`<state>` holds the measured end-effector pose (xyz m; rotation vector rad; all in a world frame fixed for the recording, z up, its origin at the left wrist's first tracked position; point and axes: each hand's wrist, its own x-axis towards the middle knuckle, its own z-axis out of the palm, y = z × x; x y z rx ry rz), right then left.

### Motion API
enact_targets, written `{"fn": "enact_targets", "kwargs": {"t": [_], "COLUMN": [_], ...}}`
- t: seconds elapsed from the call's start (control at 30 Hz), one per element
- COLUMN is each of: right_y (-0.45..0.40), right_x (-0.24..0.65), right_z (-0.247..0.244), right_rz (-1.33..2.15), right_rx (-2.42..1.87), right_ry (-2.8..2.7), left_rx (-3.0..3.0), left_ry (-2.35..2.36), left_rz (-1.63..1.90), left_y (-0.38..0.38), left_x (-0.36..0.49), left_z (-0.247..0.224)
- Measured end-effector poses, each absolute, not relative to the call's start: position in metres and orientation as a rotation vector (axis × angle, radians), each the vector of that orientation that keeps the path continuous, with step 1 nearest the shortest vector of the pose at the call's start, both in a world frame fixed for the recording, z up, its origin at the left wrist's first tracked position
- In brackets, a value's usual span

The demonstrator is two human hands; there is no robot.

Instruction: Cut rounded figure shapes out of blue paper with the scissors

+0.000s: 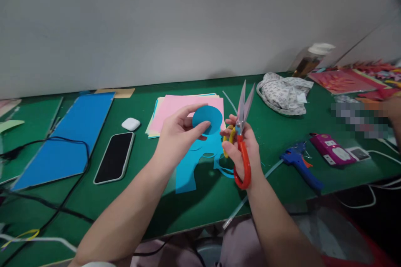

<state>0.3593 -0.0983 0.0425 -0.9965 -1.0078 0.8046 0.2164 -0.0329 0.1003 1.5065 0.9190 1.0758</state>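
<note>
Between the thumb and fingers of my left hand [183,127] is a round blue paper disc [208,117], held above the table. My right hand [247,146] grips a pair of scissors [242,133] with one red and one yellow handle loop; the blades point up and stand slightly apart. Beneath both hands lie blue paper scraps [187,175] with curved cut edges. Behind my left hand is a stack of coloured paper sheets [175,102], pink on top, partly hidden by the hand and the disc.
On the left are a phone [115,157], a white earbud case [130,124], a blue board [72,133] and black cables. To the right lie a blue glue gun [300,164], a purple device [333,149], a patterned cloth bundle [280,91] and a bottle [311,60]. Another person's arm shows far right.
</note>
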Motion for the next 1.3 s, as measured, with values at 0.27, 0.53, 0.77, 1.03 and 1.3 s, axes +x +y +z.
{"fn": "enact_targets", "kwargs": {"t": [0.27, 0.53, 0.77, 1.03, 1.3], "right_y": [-0.101, -0.104, -0.105, -0.104, -0.103], "right_x": [0.343, 0.338, 0.339, 0.341, 0.341], "right_z": [0.029, 0.032, 0.034, 0.029, 0.026], "right_rz": [0.758, 0.744, 0.769, 0.738, 0.706], "right_rx": [-1.058, -1.157, -1.146, -1.163, -1.165], "right_ry": [-1.134, -1.213, -1.228, -1.272, -1.292], "left_rx": [1.545, 1.495, 1.461, 1.467, 1.458], "left_ry": [0.974, 0.933, 0.932, 0.93, 0.921], "left_rz": [1.208, 1.165, 1.139, 1.158, 1.165], "left_y": [-0.041, -0.04, -0.037, -0.037, -0.036], "left_x": [0.216, 0.215, 0.214, 0.215, 0.215], "left_z": [0.107, 0.106, 0.103, 0.103, 0.097]}}
